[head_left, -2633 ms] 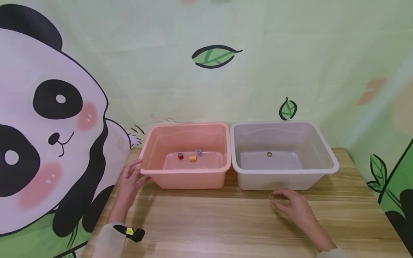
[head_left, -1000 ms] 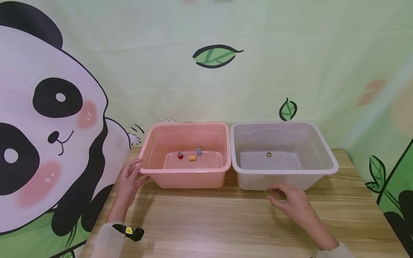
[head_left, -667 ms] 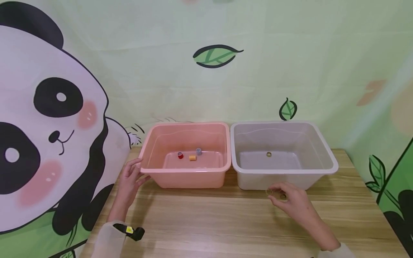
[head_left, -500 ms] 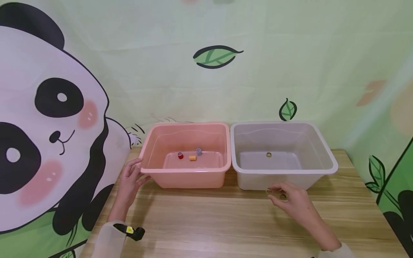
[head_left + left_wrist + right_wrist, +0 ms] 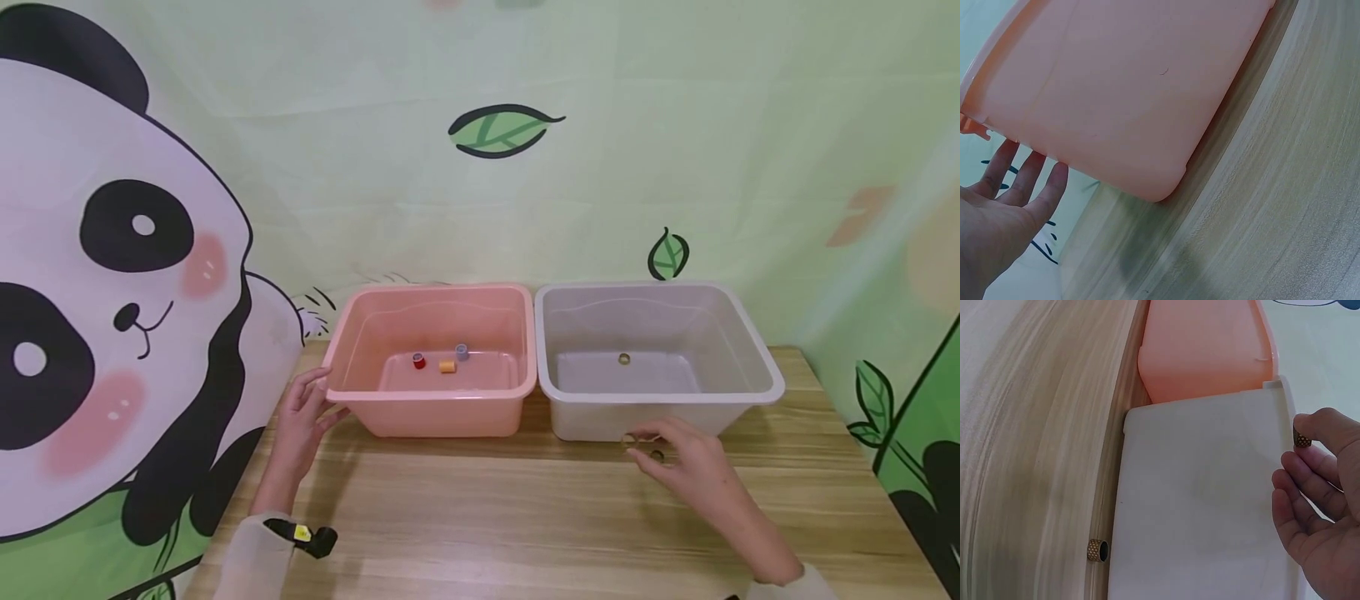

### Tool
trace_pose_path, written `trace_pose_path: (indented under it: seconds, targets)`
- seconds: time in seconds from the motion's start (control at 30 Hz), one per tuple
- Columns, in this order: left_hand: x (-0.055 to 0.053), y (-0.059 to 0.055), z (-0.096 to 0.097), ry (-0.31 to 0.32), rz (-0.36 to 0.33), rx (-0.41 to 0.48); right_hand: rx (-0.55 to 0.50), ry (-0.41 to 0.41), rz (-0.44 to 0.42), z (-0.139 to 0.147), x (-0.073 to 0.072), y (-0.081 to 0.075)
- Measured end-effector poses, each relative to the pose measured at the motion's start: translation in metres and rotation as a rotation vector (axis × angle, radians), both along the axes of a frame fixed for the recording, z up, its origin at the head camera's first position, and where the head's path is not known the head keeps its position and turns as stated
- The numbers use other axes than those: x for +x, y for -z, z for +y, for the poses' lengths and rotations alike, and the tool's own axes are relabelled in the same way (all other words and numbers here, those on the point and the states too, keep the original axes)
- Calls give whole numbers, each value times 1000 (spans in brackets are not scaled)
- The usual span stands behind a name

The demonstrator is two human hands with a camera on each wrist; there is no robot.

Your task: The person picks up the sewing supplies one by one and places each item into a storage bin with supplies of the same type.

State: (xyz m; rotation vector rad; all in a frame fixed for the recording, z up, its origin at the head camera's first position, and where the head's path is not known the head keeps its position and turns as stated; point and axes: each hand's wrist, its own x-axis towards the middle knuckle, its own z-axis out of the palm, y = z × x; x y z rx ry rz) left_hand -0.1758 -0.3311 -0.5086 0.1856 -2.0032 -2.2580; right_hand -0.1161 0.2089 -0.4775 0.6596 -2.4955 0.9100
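My right hand [image 5: 693, 467] pinches a dimpled brass ring thimble [image 5: 1302, 439] between thumb and fingertip, in front of the grey basin [image 5: 660, 399]. On the table by that basin lies a second brass thimble [image 5: 1097, 550], partly seen past my hand in the head view. Inside the grey basin is another small brass ring [image 5: 624, 359]. My left hand [image 5: 300, 425] touches the left end of the pink basin [image 5: 435, 397]; in the left wrist view several nearly straight fingertips meet its side under the rim.
Small red [image 5: 418, 361], yellow [image 5: 447, 367] and grey-blue cylinders [image 5: 462, 352] lie in the pink basin. The two basins stand side by side at the back of the wooden table [image 5: 480, 517]. Behind hangs a panda-print cloth [image 5: 360, 183].
My right hand has risen slightly with its thimble, then shifted a little right. The thimble on the table has come into view behind the fingers. My left hand stays put.
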Motion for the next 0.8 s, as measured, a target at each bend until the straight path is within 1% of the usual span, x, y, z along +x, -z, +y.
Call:
trace_pose_path:
  seconds: [0.17,0.33,0.63,0.8]
  targets:
    - [-1,1,1,-12,-1,-2,27,22,13,3,2,-7]
    - [-1,1,2,-12,10,7,48,45,25,6,0,-13]
    - [0,0,2,-15,-1,6,57,30,119,11,-5,-20]
    - [0,0,3,-20,-12,0,54,37,114,13,-5,-23]
